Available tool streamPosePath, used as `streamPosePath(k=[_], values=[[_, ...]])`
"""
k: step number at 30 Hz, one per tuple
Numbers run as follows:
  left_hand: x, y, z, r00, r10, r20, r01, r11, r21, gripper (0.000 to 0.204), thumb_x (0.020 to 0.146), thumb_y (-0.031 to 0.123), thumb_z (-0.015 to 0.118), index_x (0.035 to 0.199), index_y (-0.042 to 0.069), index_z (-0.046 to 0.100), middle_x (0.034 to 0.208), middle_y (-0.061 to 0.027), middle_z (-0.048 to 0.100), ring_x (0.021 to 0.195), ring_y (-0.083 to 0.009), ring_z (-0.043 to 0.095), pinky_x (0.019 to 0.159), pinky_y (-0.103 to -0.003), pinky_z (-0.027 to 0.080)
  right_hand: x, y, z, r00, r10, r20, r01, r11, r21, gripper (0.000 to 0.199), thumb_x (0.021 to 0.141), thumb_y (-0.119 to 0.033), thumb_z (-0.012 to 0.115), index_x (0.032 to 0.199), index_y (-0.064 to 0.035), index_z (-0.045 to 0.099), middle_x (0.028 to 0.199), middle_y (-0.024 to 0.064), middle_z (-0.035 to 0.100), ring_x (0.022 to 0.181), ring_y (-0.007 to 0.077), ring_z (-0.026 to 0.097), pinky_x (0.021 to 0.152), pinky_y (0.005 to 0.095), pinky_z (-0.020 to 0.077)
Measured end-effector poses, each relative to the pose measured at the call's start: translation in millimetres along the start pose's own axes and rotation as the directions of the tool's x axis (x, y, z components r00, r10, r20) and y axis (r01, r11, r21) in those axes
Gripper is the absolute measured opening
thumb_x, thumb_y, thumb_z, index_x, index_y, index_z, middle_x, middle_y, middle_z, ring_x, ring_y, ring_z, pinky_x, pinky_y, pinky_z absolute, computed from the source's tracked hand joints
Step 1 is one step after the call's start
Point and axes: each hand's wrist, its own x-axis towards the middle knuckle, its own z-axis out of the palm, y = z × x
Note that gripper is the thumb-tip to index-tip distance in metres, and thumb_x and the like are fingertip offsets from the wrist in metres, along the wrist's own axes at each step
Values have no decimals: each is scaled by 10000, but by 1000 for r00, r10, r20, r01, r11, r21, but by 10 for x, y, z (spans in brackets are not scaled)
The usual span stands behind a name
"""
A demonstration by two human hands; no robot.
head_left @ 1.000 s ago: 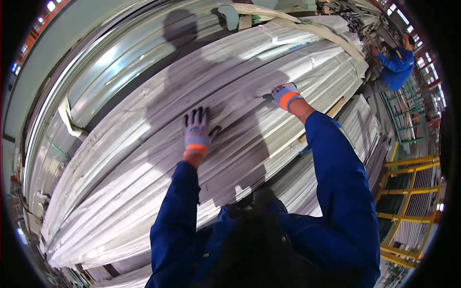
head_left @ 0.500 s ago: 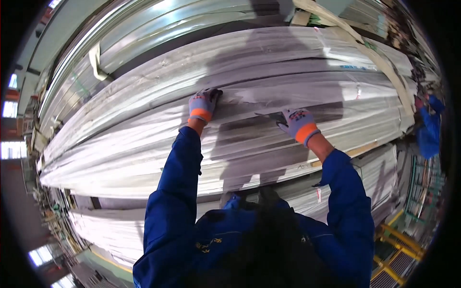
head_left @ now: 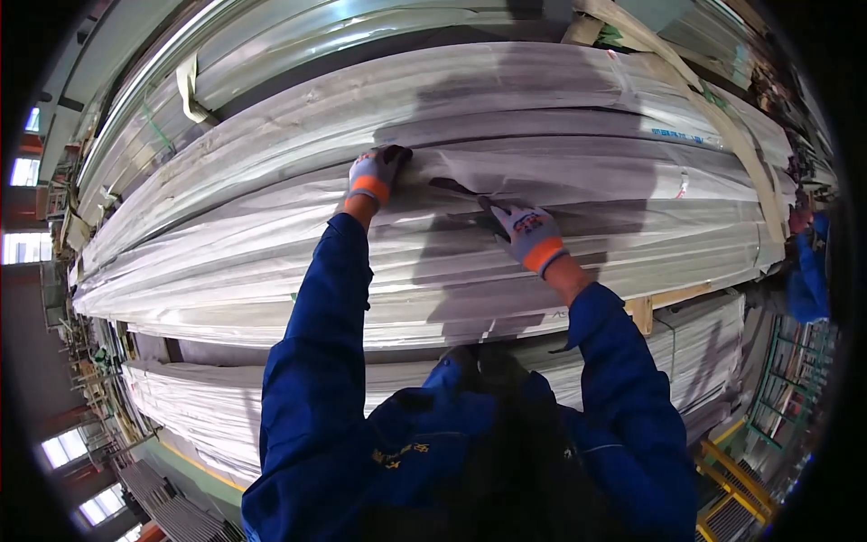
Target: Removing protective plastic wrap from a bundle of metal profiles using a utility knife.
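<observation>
Head view: our left hand (head_left: 370, 173) curls at the wrap (head_left: 542, 167) over the stack (head_left: 343, 90), its grip unclear, our right hand (head_left: 527, 228) closes round a knife (head_left: 470, 218) by a slit (head_left: 452, 186), and we're likely cutting, which calls for tautness and a shallow blade.

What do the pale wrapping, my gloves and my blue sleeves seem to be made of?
The wrapping looks like thin plastic film with a soft sheen, being whitish and creased, though paper is possible. The gloves seem matte knit fabric, judging by their snug fit, with dark areas perhaps rubber-coated. The sleeves look like matte woven cloth, given their soft folds.
</observation>
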Motion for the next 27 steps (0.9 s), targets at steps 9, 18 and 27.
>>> streamPosePath(k=[9, 18, 27], values=[[87, 248, 25, 993, -119, -15, 120, 993, 20, 276, 848, 375, 594, 1044, 196, 669, 1120, -137, 643, 1064, -322, 591, 894, -405, 465, -286, -80, -63, 984, 67, -167, -75, 996, -43, 530, 872, -439, 541, 1296, -123, 508, 1177, 143, 594, 1056, 296, 604, 878, 431, 467], [-400, 262, 104, 576, 817, -20, -798, 568, 203, 268, 789, 217, 587, 1038, 136, 646, 1204, -89, 571, 1134, -315, 505, 958, -445, 409, -418, 322, -448, 949, 307, -71, -315, 934, -170, 520, 872, -443, 552, 1274, -116, 508, 1128, 95, 607, 1019, 264, 615, 814, 415, 484], [-315, 606, 338, 784, 606, 137, -616, 728, 301, 761, 808, 571, 591, 1430, 185, 384, 1484, -111, 344, 1354, -321, 326, 1093, -494, 275, -363, 347, -360, 952, 266, -148, -290, 941, -172, 350, 854, -400, 595, 1080, -134, 568, 1000, 95, 639, 919, 278, 640, 755, 452, 479]])
